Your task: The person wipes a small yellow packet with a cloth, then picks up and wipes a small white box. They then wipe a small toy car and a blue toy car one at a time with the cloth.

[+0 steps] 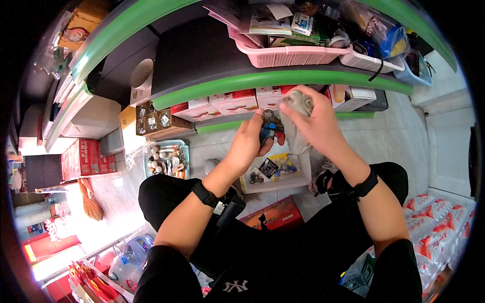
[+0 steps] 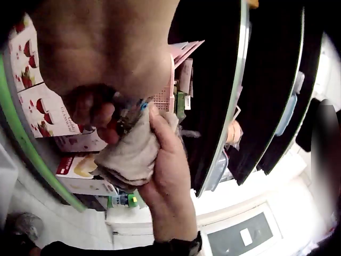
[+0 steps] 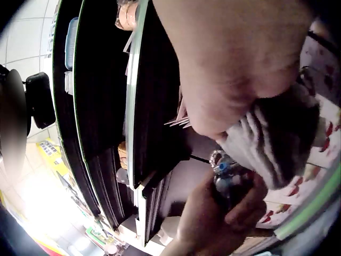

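My left hand [image 1: 246, 139] grips a small bunch of keychain-like trinkets [image 1: 271, 132] with a metal ring and blue, dark and red parts. Close beside it, my right hand [image 1: 321, 121] holds a crumpled greyish cloth [image 1: 297, 132], its lower end hanging down. In the left wrist view the cloth [image 2: 130, 154] overlaps the trinkets, partly hiding them. From the right wrist, the ring and a blue piece of the trinkets [image 3: 222, 166] show above the left fingers, right by the cloth [image 3: 277, 138]. Both hands are raised over a white bin [image 1: 273, 188] on the floor.
Small packets and a yellow item [image 1: 287, 164] lie in the bin. To its left stands a light-blue basket [image 1: 188, 156] of small objects. A green-edged shelf [image 1: 242, 81] with a pink basket [image 1: 295, 58] runs ahead. Boxes [image 1: 232, 105] line the lower shelf; wrapped bottles [image 1: 437, 222] are at right.
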Tool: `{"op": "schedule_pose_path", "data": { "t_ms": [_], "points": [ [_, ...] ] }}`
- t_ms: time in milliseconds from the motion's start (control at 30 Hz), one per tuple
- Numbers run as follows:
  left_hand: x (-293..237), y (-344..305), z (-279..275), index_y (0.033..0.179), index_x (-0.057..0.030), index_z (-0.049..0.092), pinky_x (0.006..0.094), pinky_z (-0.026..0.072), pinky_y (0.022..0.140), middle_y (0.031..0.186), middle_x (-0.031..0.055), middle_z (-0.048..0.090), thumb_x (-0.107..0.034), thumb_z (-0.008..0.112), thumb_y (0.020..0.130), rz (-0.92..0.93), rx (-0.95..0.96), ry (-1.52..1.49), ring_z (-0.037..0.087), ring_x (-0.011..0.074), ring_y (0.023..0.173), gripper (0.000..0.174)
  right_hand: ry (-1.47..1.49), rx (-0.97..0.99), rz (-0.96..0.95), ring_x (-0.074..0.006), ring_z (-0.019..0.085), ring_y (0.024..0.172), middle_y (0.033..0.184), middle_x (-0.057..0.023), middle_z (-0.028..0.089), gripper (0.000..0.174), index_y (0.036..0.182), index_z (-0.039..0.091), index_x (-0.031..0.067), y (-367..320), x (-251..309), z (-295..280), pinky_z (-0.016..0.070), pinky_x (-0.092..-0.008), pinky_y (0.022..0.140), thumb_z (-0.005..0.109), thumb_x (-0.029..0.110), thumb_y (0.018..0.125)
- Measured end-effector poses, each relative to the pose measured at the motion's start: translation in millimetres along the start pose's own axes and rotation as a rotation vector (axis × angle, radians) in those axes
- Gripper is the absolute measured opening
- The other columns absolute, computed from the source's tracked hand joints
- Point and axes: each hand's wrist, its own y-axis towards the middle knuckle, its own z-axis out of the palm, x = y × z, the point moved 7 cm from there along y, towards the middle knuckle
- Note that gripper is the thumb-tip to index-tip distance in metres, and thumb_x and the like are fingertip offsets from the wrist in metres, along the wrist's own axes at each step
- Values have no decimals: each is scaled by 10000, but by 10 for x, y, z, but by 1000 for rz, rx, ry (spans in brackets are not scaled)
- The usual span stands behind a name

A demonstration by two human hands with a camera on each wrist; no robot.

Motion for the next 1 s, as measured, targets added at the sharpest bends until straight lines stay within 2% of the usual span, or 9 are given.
{"op": "schedule_pose_path", "data": {
  "t_ms": [233,300,367,567,667,767,867,967,1000],
  "points": [
    [-36,-36,62,917,-26,615,284,251,444,674,77,598,-425,253,1122,-48,14,-129,341,107,436,576,36,224,41,-147,643,900,982,-56,700,235,1048,658,11,-51,239,63,505,-302,832,780,162,916],
    [275,108,-96,938,-29,608,282,256,448,681,81,604,-408,257,1117,191,-99,207,344,109,437,547,-70,223,-127,-212,663,902,992,-87,699,242,1041,650,10,-97,315,149,512,-322,828,786,150,897],
    [340,124,-77,965,-31,600,281,257,451,688,85,610,-392,262,1111,237,-110,336,349,110,439,515,-197,222,-189,-327,671,900,983,-149,687,264,1034,635,0,-132,347,173,522,-363,812,795,132,870],
    [81,22,51,1017,-29,580,277,271,446,713,102,633,-377,267,1107,-64,44,-13,361,109,451,477,-263,90,-174,-406,674,900,973,-179,697,313,1044,649,15,-47,184,114,538,-449,777,779,250,884],
    [25,29,23,934,-27,601,279,280,437,669,92,608,-414,249,1112,-49,20,-112,366,108,442,552,-283,-3,-118,-316,649,828,930,-156,674,262,1024,627,-9,-14,206,17,513,-359,769,783,162,900],
    [-82,32,11,866,-22,624,289,304,430,541,59,524,-468,231,1113,-39,24,-177,377,116,418,643,-140,40,-69,-410,680,874,970,-195,706,337,1078,650,17,35,33,-57,540,-441,755,778,272,898],
    [96,77,-66,902,-21,644,283,310,435,517,52,502,-476,228,1114,-69,5,-161,385,113,424,652,-31,119,-29,-414,680,876,941,-192,700,321,1069,645,20,-54,220,19,537,-441,758,771,268,908],
    [21,12,-2,935,-21,661,282,292,439,521,40,499,-495,229,1113,18,-82,-87,373,112,427,666,-197,129,-27,-419,679,883,931,-193,699,308,1055,641,20,-145,190,117,537,-449,769,764,263,911],
    [-4,13,6,940,-19,662,280,284,440,519,35,495,-500,229,1113,39,-65,-48,365,112,426,670,-223,89,-38,-362,652,844,908,-172,678,296,1045,630,14,-140,165,82,521,-410,757,772,235,909]
  ]
}}
